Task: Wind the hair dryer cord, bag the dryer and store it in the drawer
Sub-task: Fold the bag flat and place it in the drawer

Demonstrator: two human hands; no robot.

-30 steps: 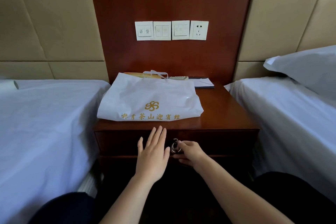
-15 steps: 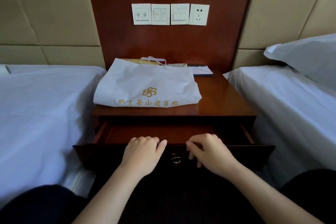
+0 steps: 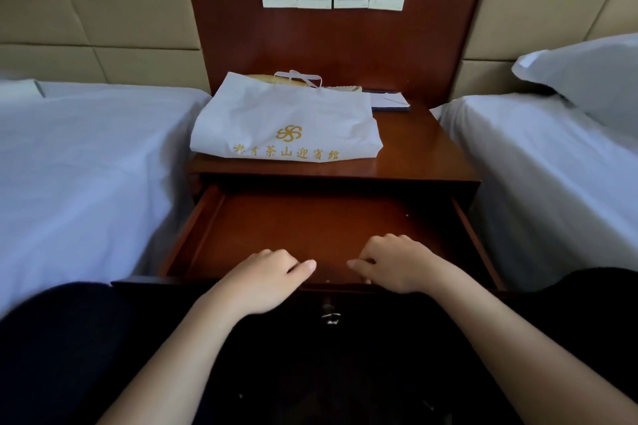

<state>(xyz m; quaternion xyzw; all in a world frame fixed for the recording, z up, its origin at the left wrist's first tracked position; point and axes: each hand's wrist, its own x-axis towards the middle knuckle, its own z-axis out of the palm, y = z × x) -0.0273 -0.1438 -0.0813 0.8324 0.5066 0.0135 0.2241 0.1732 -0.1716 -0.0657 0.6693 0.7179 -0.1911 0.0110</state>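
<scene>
nightstand (image 3: 424,148) drawer (image 3: 193,235) (open), both hands on rim

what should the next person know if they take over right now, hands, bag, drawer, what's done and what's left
Left hand: curled over the front edge of the open dark wooden drawer, holding nothing else.
Right hand: the same, on that edge to the right of the left hand.
White drawstring bag with gold lettering: lies flat on the reddish wooden nightstand top, behind the drawer. The hair dryer is not visible; whether it is inside cannot be told.
Done: the drawer is pulled out, and the part in view is bare.
Left: lift the bag into the drawer and push it shut.
</scene>
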